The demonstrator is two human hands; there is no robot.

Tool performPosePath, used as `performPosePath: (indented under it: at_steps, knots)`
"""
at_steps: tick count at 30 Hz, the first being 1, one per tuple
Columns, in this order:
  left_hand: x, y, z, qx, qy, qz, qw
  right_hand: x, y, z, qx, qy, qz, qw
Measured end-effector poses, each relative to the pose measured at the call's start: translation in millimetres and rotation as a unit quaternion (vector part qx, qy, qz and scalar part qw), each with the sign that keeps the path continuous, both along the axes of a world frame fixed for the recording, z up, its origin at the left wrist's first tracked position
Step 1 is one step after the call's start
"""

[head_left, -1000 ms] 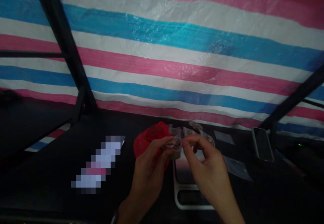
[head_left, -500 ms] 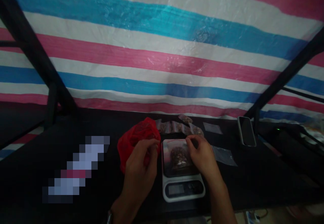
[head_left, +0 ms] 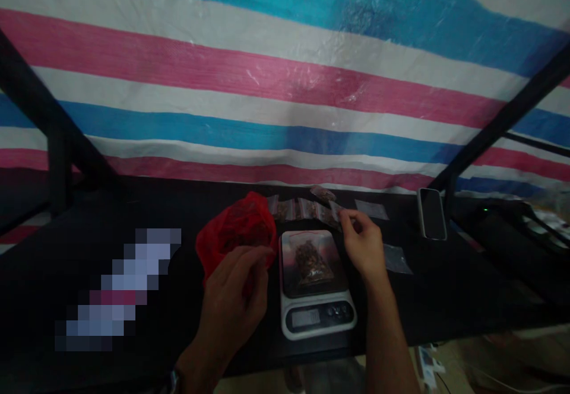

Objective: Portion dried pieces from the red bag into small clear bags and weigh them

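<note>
Lowered onto the digital scale [head_left: 312,300], the filled zip bag [head_left: 312,263] that I saw between both hands a second ago now lies on the dark pan [head_left: 291,278], and the right hand [head_left: 365,242] has drawn off it toward the back. My view has shifted too. That hand is narrow, thumb and forefinger nearly together beside the rightmost of the smaller filled bags [head_left: 306,209] behind the scale; I cannot tell whether it grips that bag. Near the red plastic bag [head_left: 238,228], the left hand [head_left: 234,290] is curled and narrow, and I cannot tell whether anything is between its fingers.

I take the step in hand to be weighing. To do it well, I would keep the zip bag wholly on the pan, with no corner resting on the housing, and keep both hands off the scale until the display [head_left: 306,318] settles; its digits are too dim for me to read. I would also keep the red plastic bag from leaning on the pan, since it sits just beside it and could upset the reading.
</note>
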State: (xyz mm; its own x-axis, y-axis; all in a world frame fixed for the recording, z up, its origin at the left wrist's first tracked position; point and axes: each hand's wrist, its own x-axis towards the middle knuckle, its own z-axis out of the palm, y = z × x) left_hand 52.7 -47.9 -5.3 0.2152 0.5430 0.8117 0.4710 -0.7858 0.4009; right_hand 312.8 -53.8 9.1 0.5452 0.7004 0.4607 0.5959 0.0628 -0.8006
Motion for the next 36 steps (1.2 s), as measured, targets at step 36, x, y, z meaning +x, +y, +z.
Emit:
performPosePath:
  at_steps: [36]
  knots:
    - [44, -21, 16.5, -0.046, 0.097, 0.166, 0.980, -23, -3, 1.7, -0.094, 0.068, 0.177, 0.977]
